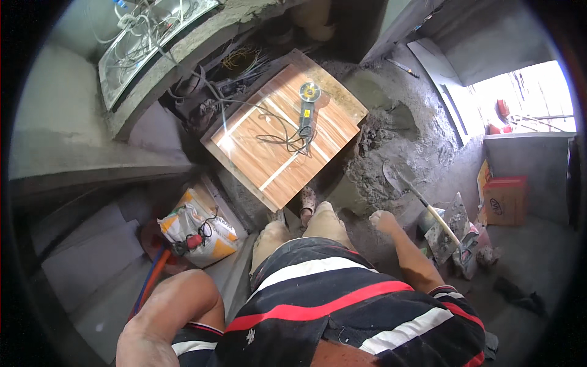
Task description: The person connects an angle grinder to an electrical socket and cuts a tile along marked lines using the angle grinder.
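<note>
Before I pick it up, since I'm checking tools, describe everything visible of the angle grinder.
The dark, elongated angle grinder lies on a brown wood-grain panel with pale stripes. A round disc with yellow markings sits at its far end; a yellow label shows on its casing, perhaps plastic. Its thin dark cord trails from the near end in loose loops. Nothing grips it; whether it's on, I can't tell.

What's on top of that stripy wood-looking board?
A grinder and its looped dark cord lie on the board. The patch right under the grinder is covered.
</note>
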Motion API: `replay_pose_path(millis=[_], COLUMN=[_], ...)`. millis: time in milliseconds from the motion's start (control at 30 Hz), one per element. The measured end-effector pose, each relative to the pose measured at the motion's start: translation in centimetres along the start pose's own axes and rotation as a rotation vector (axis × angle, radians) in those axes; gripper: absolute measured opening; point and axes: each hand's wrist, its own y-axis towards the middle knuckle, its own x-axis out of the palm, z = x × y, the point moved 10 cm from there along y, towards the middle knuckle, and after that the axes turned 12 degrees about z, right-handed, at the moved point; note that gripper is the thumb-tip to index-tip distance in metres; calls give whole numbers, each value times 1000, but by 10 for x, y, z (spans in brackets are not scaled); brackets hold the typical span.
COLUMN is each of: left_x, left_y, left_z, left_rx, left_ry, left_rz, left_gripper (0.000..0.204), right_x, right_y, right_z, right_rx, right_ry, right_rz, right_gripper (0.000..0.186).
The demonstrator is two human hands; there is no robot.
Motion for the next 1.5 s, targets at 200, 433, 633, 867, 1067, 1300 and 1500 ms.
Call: replay_pose_path(millis=[200, 433, 633, 867, 1067, 1300, 1500], left_x=[-35, -103, -155, -92, -60, -25, 37], left_y=[-35, -168, -536, -821, -726, -604, -658], left_z=[59, -84, -259, -183, -218, -282, -254], left_rx=[170, -530, -1361, -2074, -1862, -1710, -1938], left_ry=[-111, -61, 1165, 970, 811, 600, 637], left_rz=[-80, 199, -208, 36, 580, 1036, 896], left_gripper=[19, 21, 48, 30, 17, 21, 24], right_x=[-4, -15, 16, 29, -16, -66, -84], right_y=[-28, -60, -56, 14, 93, 190, 243], right_z=[-81, -101, -80, -82, -68, 68, 77], right_rx=[1, 115, 7, 29, -232, -417, -444], right_ry=[23, -17, -52, 13, -88, -458, -381], right_rz=[-31, 27, -53, -206, -123, -109, -84], right_gripper=[35, 32, 30, 34, 33, 26, 36])
